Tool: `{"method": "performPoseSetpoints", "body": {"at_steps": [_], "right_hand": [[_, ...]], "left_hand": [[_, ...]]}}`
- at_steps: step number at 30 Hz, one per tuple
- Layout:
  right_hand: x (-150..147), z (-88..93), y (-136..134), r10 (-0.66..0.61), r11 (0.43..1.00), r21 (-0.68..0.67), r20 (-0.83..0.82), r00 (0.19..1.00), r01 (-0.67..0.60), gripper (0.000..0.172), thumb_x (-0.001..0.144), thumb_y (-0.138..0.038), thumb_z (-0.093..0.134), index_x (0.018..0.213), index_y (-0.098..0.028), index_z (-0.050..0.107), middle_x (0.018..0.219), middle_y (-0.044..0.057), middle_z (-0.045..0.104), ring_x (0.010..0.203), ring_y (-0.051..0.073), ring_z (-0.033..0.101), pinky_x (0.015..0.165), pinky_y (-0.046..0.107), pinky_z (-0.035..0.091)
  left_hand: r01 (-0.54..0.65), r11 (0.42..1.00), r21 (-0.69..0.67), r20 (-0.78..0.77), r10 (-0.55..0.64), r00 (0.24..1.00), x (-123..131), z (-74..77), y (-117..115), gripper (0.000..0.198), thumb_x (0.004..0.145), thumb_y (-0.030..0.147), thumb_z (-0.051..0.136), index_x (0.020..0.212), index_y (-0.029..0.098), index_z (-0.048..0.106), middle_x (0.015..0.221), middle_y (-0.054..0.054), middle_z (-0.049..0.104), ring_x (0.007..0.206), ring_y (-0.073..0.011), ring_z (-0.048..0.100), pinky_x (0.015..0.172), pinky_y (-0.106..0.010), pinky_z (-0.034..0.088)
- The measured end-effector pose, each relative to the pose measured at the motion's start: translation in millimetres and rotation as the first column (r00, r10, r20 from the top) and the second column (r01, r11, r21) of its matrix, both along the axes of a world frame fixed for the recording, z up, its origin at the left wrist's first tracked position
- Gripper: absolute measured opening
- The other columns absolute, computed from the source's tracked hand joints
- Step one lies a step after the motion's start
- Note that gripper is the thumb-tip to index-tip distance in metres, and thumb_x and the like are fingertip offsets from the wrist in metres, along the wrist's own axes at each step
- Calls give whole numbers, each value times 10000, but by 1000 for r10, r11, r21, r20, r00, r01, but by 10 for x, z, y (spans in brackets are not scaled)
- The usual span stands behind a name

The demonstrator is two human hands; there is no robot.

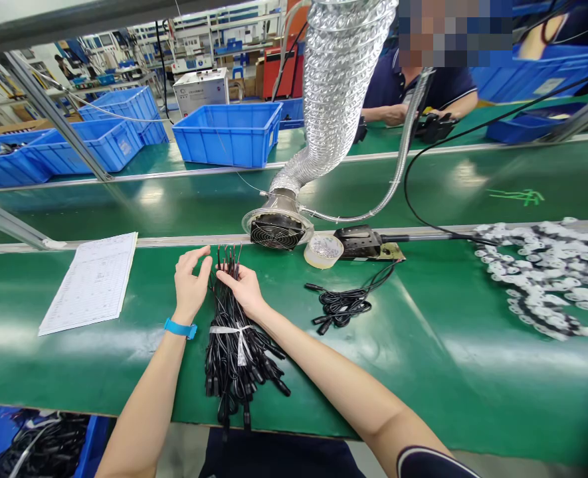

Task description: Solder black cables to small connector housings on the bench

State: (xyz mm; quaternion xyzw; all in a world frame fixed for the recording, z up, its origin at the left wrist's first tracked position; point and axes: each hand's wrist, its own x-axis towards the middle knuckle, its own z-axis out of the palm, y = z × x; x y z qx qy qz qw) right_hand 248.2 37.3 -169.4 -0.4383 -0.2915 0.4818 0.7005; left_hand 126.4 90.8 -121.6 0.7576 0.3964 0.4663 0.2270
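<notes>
A bundle of black cables (234, 352) lies on the green bench in front of me, tied around its middle with a white strip. Its connector ends fan out toward me, and thin stripped wire ends stick up at the far end. My right hand (245, 287) grips the upper part of the bundle from the right, thumb across the cables. Just left of the wire ends is my left hand (190, 282), thumb and fingers apart, with nothing visible between them. A blue band circles the left wrist.
Beyond the hands stand a fume duct with a fan (277, 234), a round tub (324, 250) and a black device (358, 241). Loose cables (343, 305) and white-and-black parts (547, 265) lie right, paper sheets (92, 282) left. A co-worker sits opposite, behind blue bins (226, 139).
</notes>
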Motion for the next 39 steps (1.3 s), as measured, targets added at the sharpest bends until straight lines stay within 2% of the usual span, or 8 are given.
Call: {"method": "performPoseSetpoints", "body": {"at_steps": [8,15,18,22,27,34,36,39], "right_hand": [[-6,24,6,54,998,-9,-38,998,-54,307,625,-397,850,831,-180,779,913,40,781,811,198,671,847,345,520],[-5,8,8,39,999,-20,-3,999,-39,352,653,-442,839,891,-187,794,1004,68,788,932,254,697,920,400,523],[-1,-1,0,4,1000,-7,43,999,-3,332,698,-429,817,925,-188,792,1050,78,782,998,264,697,970,408,507],[-4,-13,4,3,999,35,105,994,-7,269,747,-393,784,923,-189,792,1020,72,783,970,259,701,964,409,507],[-3,-1,12,38,997,66,125,991,-47,246,746,-384,778,896,-190,792,1012,61,783,958,258,700,934,398,518],[-11,-5,11,30,999,29,111,993,-34,313,720,-428,801,927,-194,793,1017,70,783,962,263,696,938,406,519],[-16,-8,6,6,1000,27,118,993,-9,313,736,-432,790,941,-195,792,1035,74,776,968,257,689,938,396,514],[-15,3,-7,-11,999,38,147,989,6,303,784,-453,747,942,-198,790,1029,69,761,956,243,671,921,373,501]], "left_hand": [[66,998,0,37,-66,997,11,-46,-15,172,902,371,672,996,263,768,988,-35,752,937,-214,658,918,-380,477],[-168,977,131,-36,174,984,28,-82,-44,114,856,295,686,758,237,681,794,-25,692,863,-228,615,916,-388,419],[-204,969,139,-39,211,977,23,-72,-33,58,867,250,650,817,226,669,866,-34,696,901,-227,623,928,-384,428],[-70,974,218,-29,78,997,42,13,-48,221,913,265,624,1122,222,682,1191,-82,681,1152,-245,601,1036,-406,415],[29,985,167,-21,-26,999,98,101,-66,214,955,312,610,1123,265,734,1060,-39,753,1016,-223,659,999,-400,433],[-95,994,-53,228,105,968,89,55,1,167,835,376,752,844,215,709,844,-23,718,809,-193,661,821,-325,505],[-152,987,-58,203,161,966,49,33,32,159,848,365,731,858,210,695,832,-27,707,801,-195,651,835,-335,495],[-227,969,102,31,225,974,-16,17,40,192,860,328,705,1019,220,712,1069,-76,699,1018,-247,633,975,-405,433]]}}
